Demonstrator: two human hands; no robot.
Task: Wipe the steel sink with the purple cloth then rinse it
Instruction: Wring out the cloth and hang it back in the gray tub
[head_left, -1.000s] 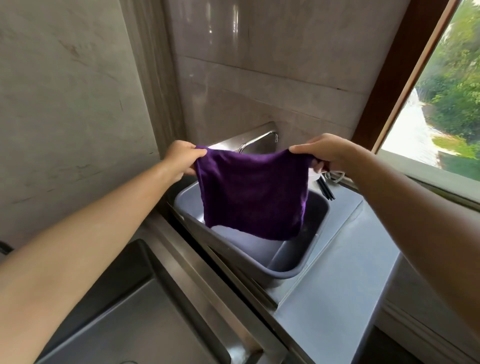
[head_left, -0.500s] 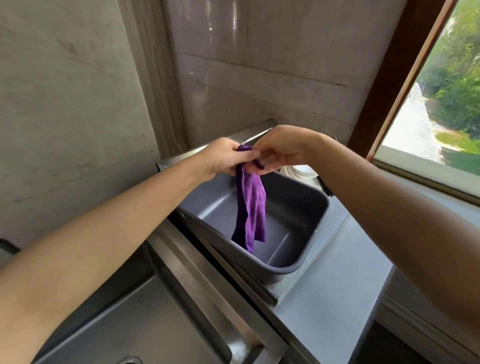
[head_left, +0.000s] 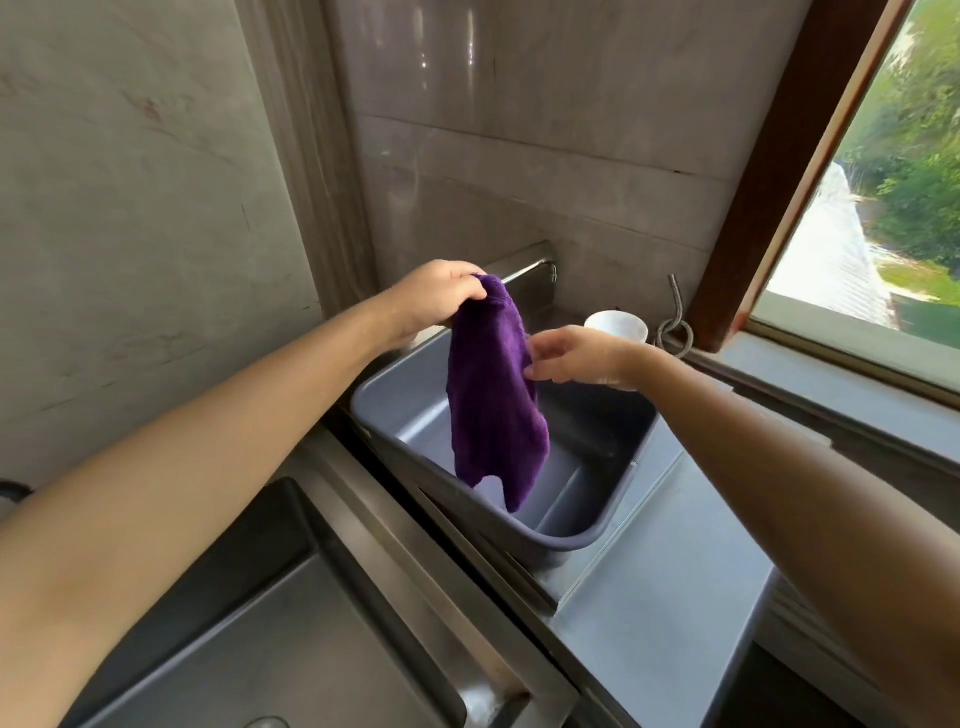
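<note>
A purple cloth (head_left: 493, 395) hangs folded in half over a grey plastic tub (head_left: 582, 540). My left hand (head_left: 441, 301) pinches its top edge, raised above the tub's back left corner. My right hand (head_left: 576, 356) is beside the cloth's right edge, fingers apart and touching or nearly touching it, holding nothing. The steel sink (head_left: 249, 639) lies at the lower left, below my left forearm, with its rim running diagonally next to the tub.
A white cup (head_left: 618, 326) and a metal hook (head_left: 674, 327) stand behind the tub by the window frame (head_left: 763, 171). A grey counter (head_left: 665, 613) stretches to the right of the tub. Tiled walls close in at back and left.
The cloth was stretched flat between both hands, then folded together. My right hand has now let go and dropped to the cloth's right side; the left alone holds it.
</note>
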